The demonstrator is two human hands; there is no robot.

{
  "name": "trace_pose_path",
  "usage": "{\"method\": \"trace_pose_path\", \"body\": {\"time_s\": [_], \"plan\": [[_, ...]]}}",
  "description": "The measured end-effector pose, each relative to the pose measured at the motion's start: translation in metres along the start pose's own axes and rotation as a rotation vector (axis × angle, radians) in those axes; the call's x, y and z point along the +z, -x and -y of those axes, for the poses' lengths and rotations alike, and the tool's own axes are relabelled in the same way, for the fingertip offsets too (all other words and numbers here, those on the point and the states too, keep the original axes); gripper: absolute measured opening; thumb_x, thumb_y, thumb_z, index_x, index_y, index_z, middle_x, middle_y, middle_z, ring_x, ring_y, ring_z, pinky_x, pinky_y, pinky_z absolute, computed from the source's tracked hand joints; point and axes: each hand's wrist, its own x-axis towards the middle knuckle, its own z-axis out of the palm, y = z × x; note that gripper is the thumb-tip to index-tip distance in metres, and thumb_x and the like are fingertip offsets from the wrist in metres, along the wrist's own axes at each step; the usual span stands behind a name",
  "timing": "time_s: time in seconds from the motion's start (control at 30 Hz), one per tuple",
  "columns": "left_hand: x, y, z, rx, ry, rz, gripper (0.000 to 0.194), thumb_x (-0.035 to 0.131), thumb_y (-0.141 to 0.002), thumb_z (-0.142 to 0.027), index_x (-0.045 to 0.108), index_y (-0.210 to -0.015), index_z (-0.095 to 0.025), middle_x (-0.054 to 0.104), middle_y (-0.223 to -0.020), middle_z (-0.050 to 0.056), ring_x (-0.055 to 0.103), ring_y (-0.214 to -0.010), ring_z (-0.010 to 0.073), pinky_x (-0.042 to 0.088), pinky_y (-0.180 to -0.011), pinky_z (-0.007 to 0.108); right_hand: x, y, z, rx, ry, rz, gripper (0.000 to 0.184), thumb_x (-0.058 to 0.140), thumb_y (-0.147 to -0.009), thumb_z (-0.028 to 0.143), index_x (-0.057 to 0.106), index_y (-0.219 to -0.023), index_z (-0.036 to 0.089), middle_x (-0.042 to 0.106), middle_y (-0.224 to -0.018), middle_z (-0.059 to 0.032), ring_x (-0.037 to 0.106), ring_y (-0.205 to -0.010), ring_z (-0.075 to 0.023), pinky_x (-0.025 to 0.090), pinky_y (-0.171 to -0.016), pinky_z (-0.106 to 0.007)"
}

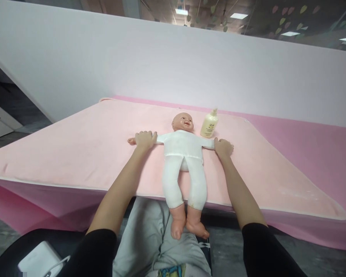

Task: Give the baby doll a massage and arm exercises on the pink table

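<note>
A baby doll (pixel 183 154) in white clothes lies face up on a pink towel (pixel 83 150), head away from me, its bare feet hanging over the near edge. My left hand (pixel 145 140) is closed around the doll's outstretched arm on the left, with the doll's small hand poking out past my fingers. My right hand (pixel 223 147) is closed over the doll's other arm on the right. A pale yellow lotion bottle (pixel 209 124) with a pump top stands just right of the doll's head, close above my right hand.
The towel covers a table with a darker pink cloth (pixel 314 150) beneath. A white wall panel (pixel 161 61) rises right behind it. A white device with a cable (pixel 39 259) lies at the lower left near my lap.
</note>
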Motion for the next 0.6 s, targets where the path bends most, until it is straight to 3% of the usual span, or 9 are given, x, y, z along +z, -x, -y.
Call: {"method": "trace_pose_path", "body": {"time_s": [0.13,0.3,0.4,0.5,0.6], "plan": [[-0.001,-0.003,0.021,-0.096,0.027,0.021,0.052,0.02,-0.091,-0.04,0.065,-0.099,-0.014,0.065,-0.101,0.019,0.058,-0.095,0.0316,0.038,-0.076,0.041,0.0,-0.004,-0.006,-0.027,0.02,-0.032,0.049,0.035,-0.086,0.042,0.07,-0.098,0.011,0.062,-0.103,-0.0196,0.052,-0.101,-0.0316,0.033,-0.089,-0.045],[-0.002,-0.001,0.032,-0.097,0.035,-0.007,0.052,0.022,-0.09,-0.041,0.065,-0.101,-0.013,0.065,-0.104,0.018,0.056,-0.1,0.0321,0.038,-0.08,0.042,0.0,-0.008,-0.016,0.121,-0.084,-0.039,0.041,0.038,-0.083,0.037,0.068,-0.1,0.014,0.057,-0.111,-0.0198,0.047,-0.108,-0.0325,0.031,-0.094,-0.049],[0.0,-0.002,0.039,-0.176,0.103,-0.04,0.05,0.026,-0.088,-0.041,0.067,-0.097,-0.013,0.066,-0.101,0.019,0.056,-0.101,0.0339,0.037,-0.082,0.044,0.002,-0.012,-0.023,0.094,-0.189,-0.064,0.037,0.042,-0.08,0.036,0.068,-0.093,0.014,0.056,-0.11,-0.0192,0.046,-0.108,-0.0317,0.032,-0.096,-0.048],[0.006,-0.007,0.054,-0.272,0.284,-0.089,0.04,0.036,-0.083,-0.037,0.068,-0.089,-0.015,0.068,-0.097,0.018,0.057,-0.1,0.0338,0.038,-0.085,0.044,0.006,-0.018,-0.028,0.082,-0.371,-0.142,0.026,0.049,-0.072,0.03,0.067,-0.082,0.015,0.056,-0.104,-0.0151,0.048,-0.103,-0.0275,0.036,-0.095,-0.043],[0.013,-0.015,0.064,-0.396,0.717,-0.182,0.025,0.048,-0.074,-0.031,0.067,-0.083,-0.018,0.069,-0.093,0.011,0.059,-0.097,0.0276,0.041,-0.086,0.039,0.01,-0.025,-0.029,0.218,-0.612,-0.223,0.018,0.05,-0.065,0.023,0.062,-0.078,0.017,0.056,-0.089,-0.0074,0.051,-0.088,-0.0211,0.042,-0.087,-0.037]]}}
